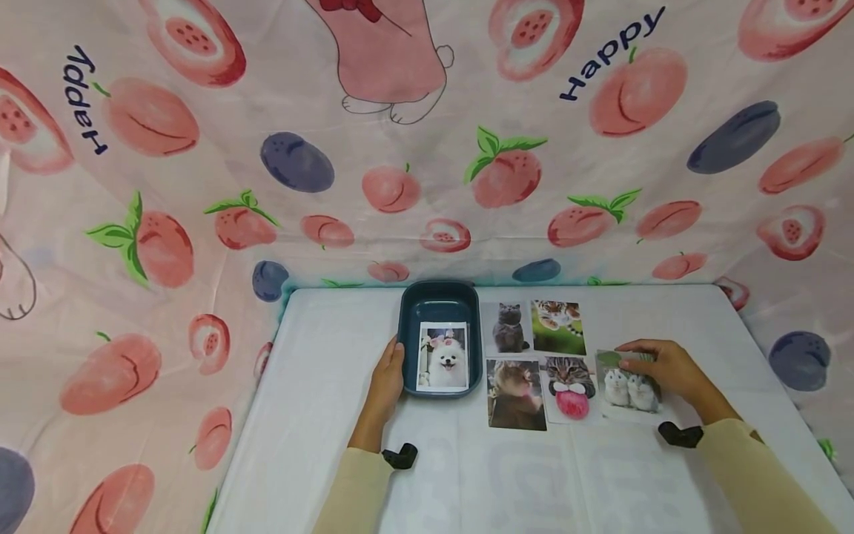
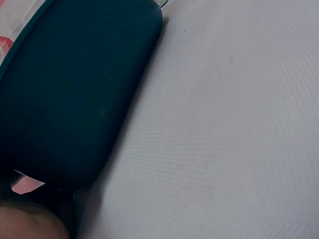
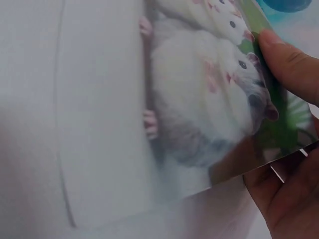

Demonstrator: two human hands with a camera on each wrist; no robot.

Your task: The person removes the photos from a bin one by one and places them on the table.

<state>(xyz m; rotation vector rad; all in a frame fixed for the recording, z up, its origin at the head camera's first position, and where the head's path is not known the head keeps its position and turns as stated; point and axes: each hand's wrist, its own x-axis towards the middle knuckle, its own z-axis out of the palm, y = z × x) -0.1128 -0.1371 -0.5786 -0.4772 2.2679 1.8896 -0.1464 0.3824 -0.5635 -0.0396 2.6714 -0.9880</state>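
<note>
A dark teal tray [image 1: 407,311] sits on the white table, with a photo card of a white fluffy dog [image 1: 448,363] in its near part. My left hand [image 1: 385,378] grips the tray's left side. The tray's outer wall [image 2: 75,94] fills much of the left wrist view, where only a bit of that hand shows at the lower left. To the right, my right hand [image 1: 674,371] pinches a photo card of two hamsters [image 1: 630,391] by its upper right part. In the right wrist view the thumb [image 3: 289,62] lies on the picture side, fingers behind; the card is tilted.
Several photo cards lie between tray and right hand: a grey cat [image 1: 510,330], a tiger [image 1: 558,326], a brownish animal [image 1: 516,394] and a tabby cat with a pink ball [image 1: 570,389]. A fruit-print cloth [image 1: 400,245] stands behind the white table [image 1: 320,356].
</note>
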